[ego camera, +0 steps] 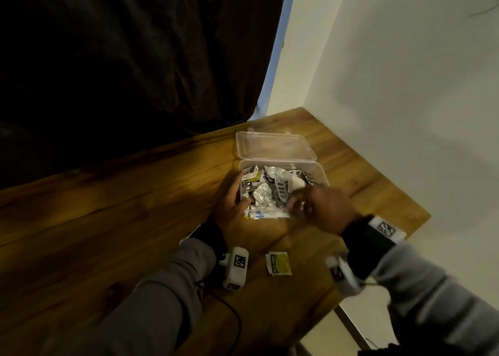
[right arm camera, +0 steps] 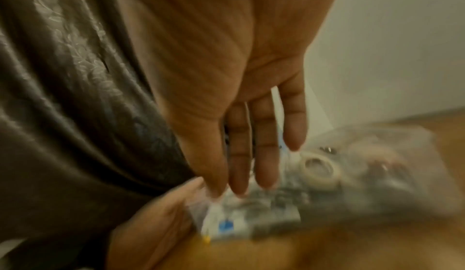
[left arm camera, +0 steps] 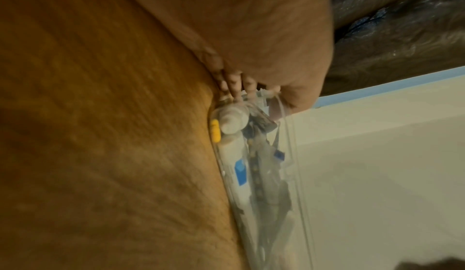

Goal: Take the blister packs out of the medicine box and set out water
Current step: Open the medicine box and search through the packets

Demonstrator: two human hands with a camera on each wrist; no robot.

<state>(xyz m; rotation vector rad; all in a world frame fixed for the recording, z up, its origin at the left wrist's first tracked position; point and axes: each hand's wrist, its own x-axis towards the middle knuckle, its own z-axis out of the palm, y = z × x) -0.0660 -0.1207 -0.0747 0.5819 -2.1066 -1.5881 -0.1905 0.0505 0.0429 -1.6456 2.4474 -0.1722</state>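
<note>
A clear plastic medicine box (ego camera: 322,172) stands on the wooden table with its lid (ego camera: 275,146) flipped back. It is full of silver blister packs (ego camera: 280,188) and a white tube with a blue label (ego camera: 267,215). My left hand (ego camera: 235,204) grips the box's near left corner, fingers curled at the rim (left arm camera: 239,87). My right hand (ego camera: 299,204) hovers, blurred, over the box's near right part. Its fingers (right arm camera: 264,165) are straight and hold nothing, their tips just above the packs (right arm camera: 276,200).
A small green and yellow sachet (ego camera: 278,263) lies on the table (ego camera: 108,220) in front of the box. A dark curtain hangs behind, a white wall stands on the right. The table's right edge (ego camera: 405,237) is close to my right wrist. A tape roll (right arm camera: 319,168) lies inside the box.
</note>
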